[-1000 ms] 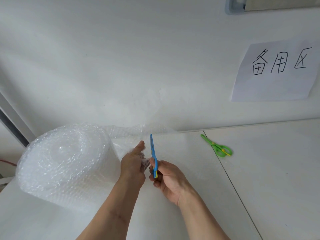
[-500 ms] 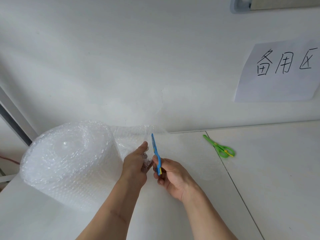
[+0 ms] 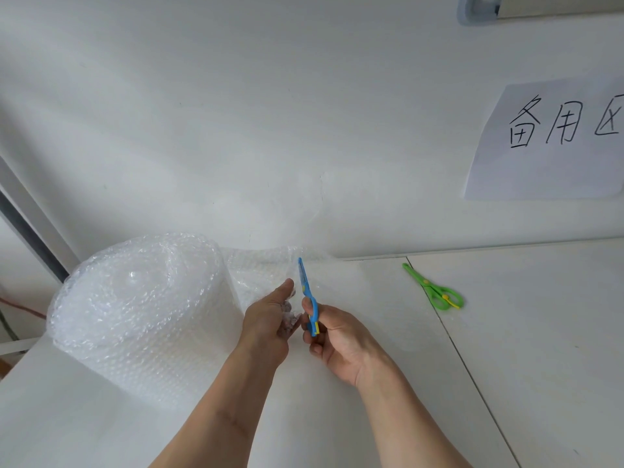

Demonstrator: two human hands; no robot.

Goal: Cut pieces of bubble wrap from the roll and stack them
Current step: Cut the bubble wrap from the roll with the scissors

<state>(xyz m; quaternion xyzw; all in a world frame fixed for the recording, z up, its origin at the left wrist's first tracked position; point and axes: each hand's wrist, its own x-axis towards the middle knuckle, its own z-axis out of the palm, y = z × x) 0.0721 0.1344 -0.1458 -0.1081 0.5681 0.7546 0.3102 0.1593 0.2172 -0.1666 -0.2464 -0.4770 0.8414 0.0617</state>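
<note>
A big roll of clear bubble wrap [image 3: 135, 309] lies on the white table at the left. Its loose sheet [image 3: 260, 268] runs right from the roll toward the wall. My left hand [image 3: 270, 315] pinches the near edge of that sheet. My right hand [image 3: 341, 336], just right of it, grips small blue scissors [image 3: 307, 292]. Their blades point up and away, closed or nearly closed, at the sheet's edge.
Green scissors [image 3: 435, 288] lie on the table [image 3: 506, 332] to the right, past a seam between two tabletops. A paper sign with handwriting [image 3: 553, 140] hangs on the white wall. The wall stands directly behind the roll.
The hands and the blue scissors keep almost the same pose. The view has shifted slightly, and my left hand has drawn a little closer to the scissors.
</note>
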